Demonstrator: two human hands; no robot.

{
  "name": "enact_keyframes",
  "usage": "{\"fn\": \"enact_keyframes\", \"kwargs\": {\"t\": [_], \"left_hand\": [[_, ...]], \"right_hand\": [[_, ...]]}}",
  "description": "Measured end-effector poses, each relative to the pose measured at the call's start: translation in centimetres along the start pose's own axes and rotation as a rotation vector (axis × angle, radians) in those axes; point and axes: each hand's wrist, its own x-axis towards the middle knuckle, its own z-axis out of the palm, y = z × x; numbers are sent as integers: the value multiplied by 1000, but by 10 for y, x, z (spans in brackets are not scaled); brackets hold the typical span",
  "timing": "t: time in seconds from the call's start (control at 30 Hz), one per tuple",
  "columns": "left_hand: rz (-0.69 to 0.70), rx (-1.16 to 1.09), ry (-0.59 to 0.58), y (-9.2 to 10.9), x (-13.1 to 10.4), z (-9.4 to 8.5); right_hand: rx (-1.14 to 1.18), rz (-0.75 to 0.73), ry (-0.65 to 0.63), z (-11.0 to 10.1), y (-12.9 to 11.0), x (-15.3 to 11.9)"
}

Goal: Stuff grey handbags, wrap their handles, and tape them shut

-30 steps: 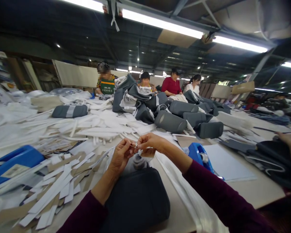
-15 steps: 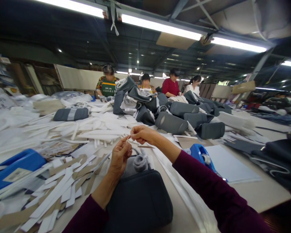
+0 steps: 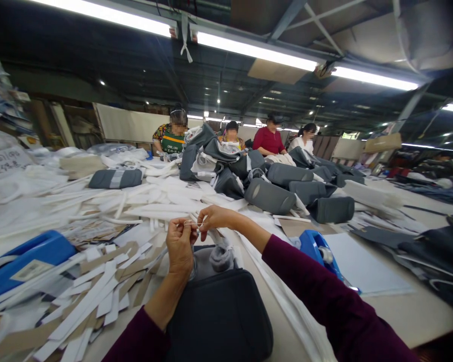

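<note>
Left fingers (image 3: 176, 229) shifted leftward | thin white strand (image 3: 193, 224) pinched | round-cornered dark case (image 3: 222, 314)

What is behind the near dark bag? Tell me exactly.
Just beyond the dark bag, a rolled grey piece and grey fabric show. The left hand hides some of that area; anything lower is covered by the bag.

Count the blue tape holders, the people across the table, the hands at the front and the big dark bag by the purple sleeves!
Blue tape holders: 2
People across the table: 4
Hands at the front: 2
Big dark bag: 1
Total: 9
</note>
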Motion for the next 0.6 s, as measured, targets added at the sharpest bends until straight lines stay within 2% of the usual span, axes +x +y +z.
{"fn": "enact_keyframes", "kwargs": {"t": [0.23, 0.4, 0.6], "left_hand": [[-9, -63, 83, -5, 4, -4], [-79, -195, 69, -9, 10, -9], [-148, -242, 41, -12, 12, -11]], "right_hand": [[225, -157, -97, -8, 22, 6], [434, -69, -191, -17, 40, 9], [437, -41, -254, -24, 47, 7]]}}
